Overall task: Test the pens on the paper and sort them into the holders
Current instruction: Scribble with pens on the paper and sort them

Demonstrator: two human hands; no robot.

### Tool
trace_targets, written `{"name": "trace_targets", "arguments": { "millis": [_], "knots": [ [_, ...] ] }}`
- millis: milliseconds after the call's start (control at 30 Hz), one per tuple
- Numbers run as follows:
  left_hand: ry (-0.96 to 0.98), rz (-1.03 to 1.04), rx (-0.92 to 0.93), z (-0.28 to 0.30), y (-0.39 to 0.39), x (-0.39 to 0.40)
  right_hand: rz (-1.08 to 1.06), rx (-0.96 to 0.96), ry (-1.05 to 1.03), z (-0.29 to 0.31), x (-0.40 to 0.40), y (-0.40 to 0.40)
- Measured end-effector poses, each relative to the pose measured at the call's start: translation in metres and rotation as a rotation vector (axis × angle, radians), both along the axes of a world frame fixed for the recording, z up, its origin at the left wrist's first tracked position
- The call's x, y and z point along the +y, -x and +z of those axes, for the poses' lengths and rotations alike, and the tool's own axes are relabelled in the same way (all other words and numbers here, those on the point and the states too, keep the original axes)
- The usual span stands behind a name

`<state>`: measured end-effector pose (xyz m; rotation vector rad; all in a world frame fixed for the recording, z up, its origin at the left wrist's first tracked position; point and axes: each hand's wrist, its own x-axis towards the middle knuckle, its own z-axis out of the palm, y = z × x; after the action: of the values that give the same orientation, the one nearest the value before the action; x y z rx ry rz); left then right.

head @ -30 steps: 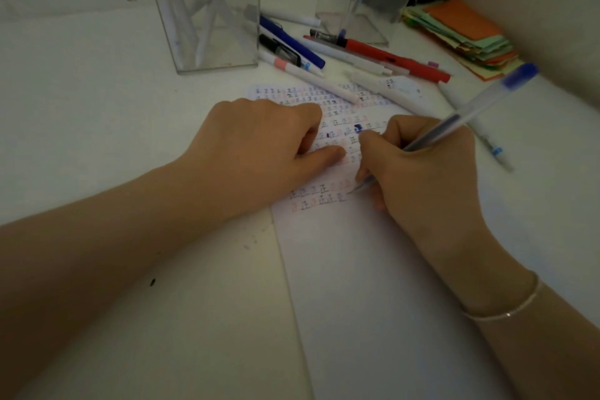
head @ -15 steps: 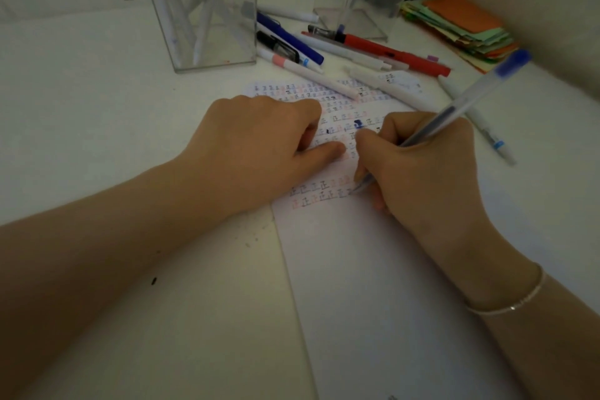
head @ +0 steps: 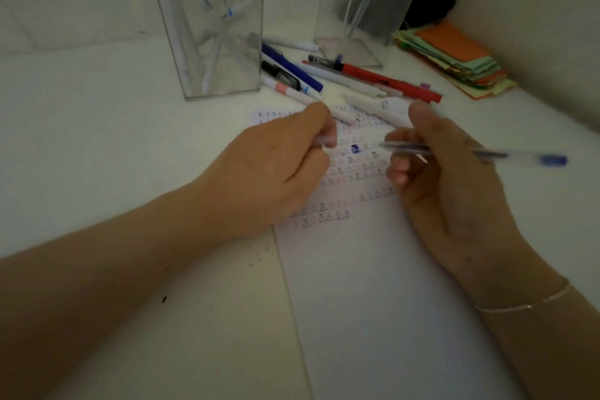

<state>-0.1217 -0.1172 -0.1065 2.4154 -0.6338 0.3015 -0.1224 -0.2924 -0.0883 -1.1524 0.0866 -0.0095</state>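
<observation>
A white paper sheet point(head: 373, 269) lies on the table, its upper part filled with rows of small test marks. Above it, my right hand point(head: 454, 191) grips a clear pen with a blue end point(head: 506, 156), held level with its tip pointing left. My left hand point(head: 269, 172) hovers over the sheet's left edge, fingers curled, pinching a small clear cap-like piece point(head: 323, 140) facing the pen tip. A clear holder point(head: 207, 42) with several pens stands at the back left. A second clear holder point(head: 367, 10), at the back centre, contains thin clear pens.
Several loose pens point(head: 373, 75), red, blue, black and white, lie between the holders and the sheet's top edge. A stack of coloured paper slips point(head: 454, 58) sits at the back right beside a wall. A dark object stands behind the second holder.
My right hand lifted the pen off the paper and turned it level, tip to the left. My left hand rose off the sheet and now pinches a small clear piece.
</observation>
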Motion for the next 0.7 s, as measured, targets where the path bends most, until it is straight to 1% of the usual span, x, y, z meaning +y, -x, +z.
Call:
{"name": "trace_targets", "arguments": {
  "millis": [67, 133, 300, 700],
  "knots": [
    [0.026, -0.045, 0.036, 0.0005, -0.0015, -0.0002, 0.031, 0.040, -0.157, 0.0021, -0.0001, 0.0001],
    [0.029, -0.082, 0.033, 0.0002, -0.0025, -0.0011, 0.048, 0.051, -0.184, 0.0031, 0.0016, 0.0010],
    [0.039, -0.127, 0.036, 0.0016, -0.0005, -0.0003, 0.015, 0.004, -0.107, 0.0003, 0.0054, -0.0010],
    [0.003, -0.181, -0.012, 0.0030, -0.0005, 0.0000, 0.134, -0.102, 0.089, -0.0057, 0.0051, 0.0000]
  ]
}}
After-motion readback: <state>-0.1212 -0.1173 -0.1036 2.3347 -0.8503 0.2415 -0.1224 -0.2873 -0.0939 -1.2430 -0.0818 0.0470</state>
